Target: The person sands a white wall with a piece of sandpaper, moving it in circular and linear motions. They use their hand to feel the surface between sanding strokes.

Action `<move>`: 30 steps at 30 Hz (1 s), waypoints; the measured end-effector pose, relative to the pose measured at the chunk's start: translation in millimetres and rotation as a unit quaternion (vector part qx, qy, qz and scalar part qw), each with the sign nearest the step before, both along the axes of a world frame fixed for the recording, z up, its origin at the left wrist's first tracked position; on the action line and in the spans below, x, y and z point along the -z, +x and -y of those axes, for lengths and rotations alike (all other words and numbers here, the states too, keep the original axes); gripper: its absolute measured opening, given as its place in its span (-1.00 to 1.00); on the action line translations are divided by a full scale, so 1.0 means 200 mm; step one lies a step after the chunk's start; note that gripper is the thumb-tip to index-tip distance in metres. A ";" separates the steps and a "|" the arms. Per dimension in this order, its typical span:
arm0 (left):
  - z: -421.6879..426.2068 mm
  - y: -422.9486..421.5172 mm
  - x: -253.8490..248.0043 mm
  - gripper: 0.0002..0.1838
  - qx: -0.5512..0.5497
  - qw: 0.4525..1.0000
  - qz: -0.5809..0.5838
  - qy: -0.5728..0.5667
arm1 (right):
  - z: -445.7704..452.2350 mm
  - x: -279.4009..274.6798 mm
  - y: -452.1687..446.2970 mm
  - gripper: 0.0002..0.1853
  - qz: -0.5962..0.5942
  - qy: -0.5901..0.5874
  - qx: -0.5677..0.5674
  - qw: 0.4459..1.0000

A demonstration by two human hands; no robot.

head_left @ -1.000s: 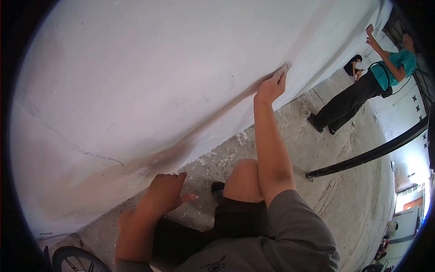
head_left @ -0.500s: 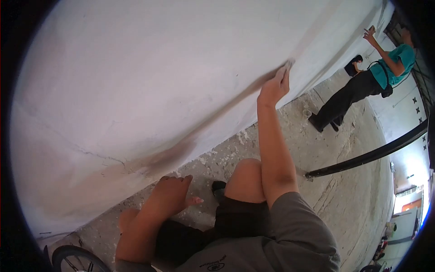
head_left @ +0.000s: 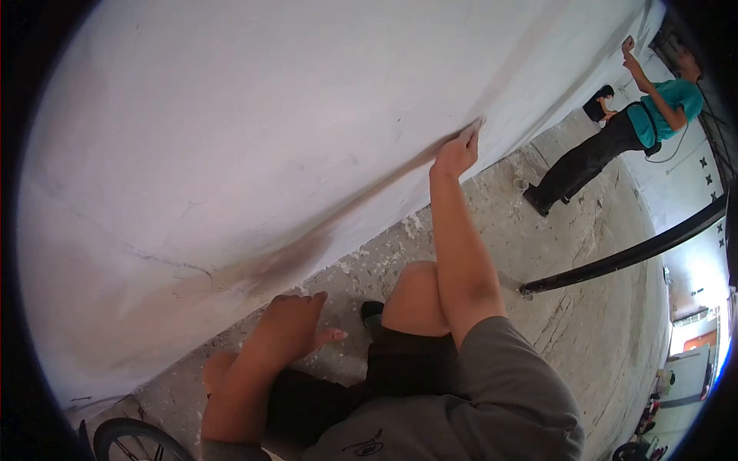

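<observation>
My right hand is pressed to the white wall, its arm stretched forward. Its fingers are closed together at the plaster; whatever they hold, if anything, is hidden or too small to name. A brownish band runs along the wall beneath these fingers. Close to the wall's foot, my left hand hangs over my bent leg. The thumb stands apart from its bent fingers, and nothing shows in it.
A co-worker in a teal shirt stands farther along the wall, one hand raised to it. Another person crouches beyond. A black pole slants over the concrete floor. A spoked wheel sits at lower left.
My right hand has slid a little down and left along the wall, towards me. The left hand stays almost still. The co-worker's raised hand has shifted slightly upward.
</observation>
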State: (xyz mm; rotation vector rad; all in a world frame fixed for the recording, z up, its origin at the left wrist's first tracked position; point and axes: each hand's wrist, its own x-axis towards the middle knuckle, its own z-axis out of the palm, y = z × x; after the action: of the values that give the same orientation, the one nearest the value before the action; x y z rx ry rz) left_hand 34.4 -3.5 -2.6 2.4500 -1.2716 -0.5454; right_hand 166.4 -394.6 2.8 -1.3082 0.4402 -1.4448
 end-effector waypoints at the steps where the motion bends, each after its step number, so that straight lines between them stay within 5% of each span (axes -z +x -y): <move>1: 0.00 -0.01 -0.01 -0.15 0.001 1.000 -0.006 -0.004 | 0.03 0.04 0.00 -0.45 0.019 0.033 -0.008 0.999; 3: 0.01 -0.01 0.00 -0.15 0.000 1.000 -0.002 -0.012 | 0.01 0.01 0.01 -0.45 0.033 0.063 -0.022 0.997; 7: 0.02 -0.02 0.03 -0.15 0.009 1.000 0.011 0.005 | -0.10 -0.17 -0.04 -0.44 0.013 -0.064 -0.018 0.998; 13: 0.02 -0.02 0.01 -0.13 -0.003 1.000 -0.013 0.017 | -0.06 -0.07 -0.03 -0.44 0.045 0.114 -0.051 0.991; 18: 0.03 -0.02 0.00 -0.12 0.001 1.000 -0.021 0.021 | -0.17 -0.23 -0.07 -0.44 -0.005 -0.104 -0.041 0.994; 22: 0.02 -0.03 0.02 -0.12 0.005 0.999 -0.014 0.029 | -0.05 -0.01 0.00 -0.46 0.031 0.073 -0.005 0.997; 26: 0.02 -0.04 0.03 -0.14 0.014 1.000 -0.007 0.019 | -0.08 -0.12 -0.05 -0.47 0.024 0.071 -0.025 0.997; 28: 0.01 -0.04 0.03 -0.14 0.010 1.000 0.001 -0.002 | -0.17 -0.26 -0.11 -0.44 -0.001 -0.055 -0.068 0.996; 30: 0.02 -0.03 0.00 -0.14 0.004 1.000 -0.013 0.011 | -0.11 -0.19 -0.06 -0.46 0.003 -0.051 -0.038 0.998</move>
State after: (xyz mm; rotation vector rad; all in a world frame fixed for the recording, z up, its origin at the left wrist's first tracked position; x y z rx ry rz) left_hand 28.2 -8.5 -3.5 2.4500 -1.2714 -0.5940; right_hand 155.3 -373.2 41.5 -1.3863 0.3128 -1.4229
